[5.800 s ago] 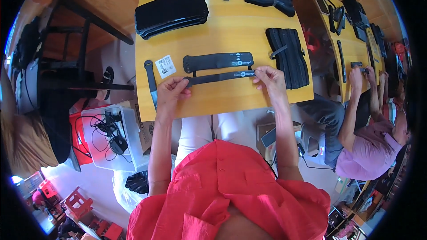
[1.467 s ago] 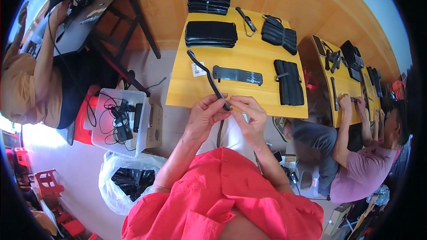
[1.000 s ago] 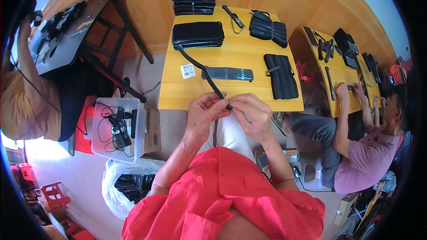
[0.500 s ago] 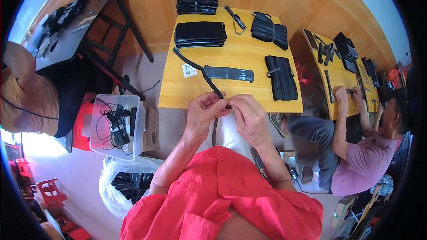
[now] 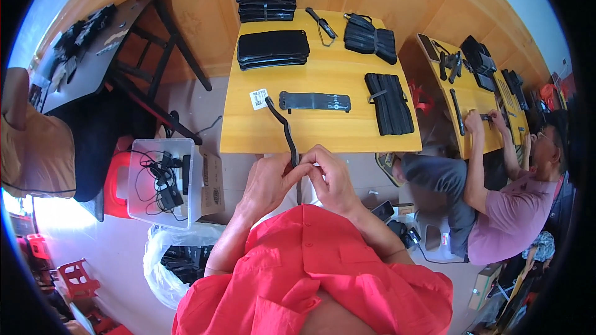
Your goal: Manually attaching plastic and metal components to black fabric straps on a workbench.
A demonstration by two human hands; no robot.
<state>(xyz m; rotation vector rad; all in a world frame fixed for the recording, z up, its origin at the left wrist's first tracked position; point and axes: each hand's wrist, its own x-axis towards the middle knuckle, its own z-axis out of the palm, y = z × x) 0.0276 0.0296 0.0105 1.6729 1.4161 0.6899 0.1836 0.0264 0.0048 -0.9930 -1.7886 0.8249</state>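
A narrow black strap point(image 5: 287, 129) runs from the yellow table point(image 5: 242, 139) toward me, its far end lying by a white printed label point(image 5: 258, 98). My left hand point(image 5: 267, 181) is closed on the strap just beyond the table's near edge. Beside it, my right hand point(image 5: 331, 177) pinches with thumb and fingers where both hands meet; the strap's part between the fingertips is mostly hidden. Below the hands a dark length hangs in front of my lap. A flat black plastic sleeve point(image 5: 313, 102) with pale printing lies past the strap.
Farther back are a stack of black sleeves point(image 5: 273, 49), a taller strapped stack point(image 5: 267, 0), tied black bundles point(image 5: 390, 104) and a black looped tool point(image 5: 323, 25). A clear bin of cables point(image 5: 133, 177) stands left, above a plastic bag point(image 5: 155, 273). Co-workers sit at both sides.
Both hands have come back toward my body and lower, pulling the strap nearer. Its far end slid from near the sleeve stack to beside the label.
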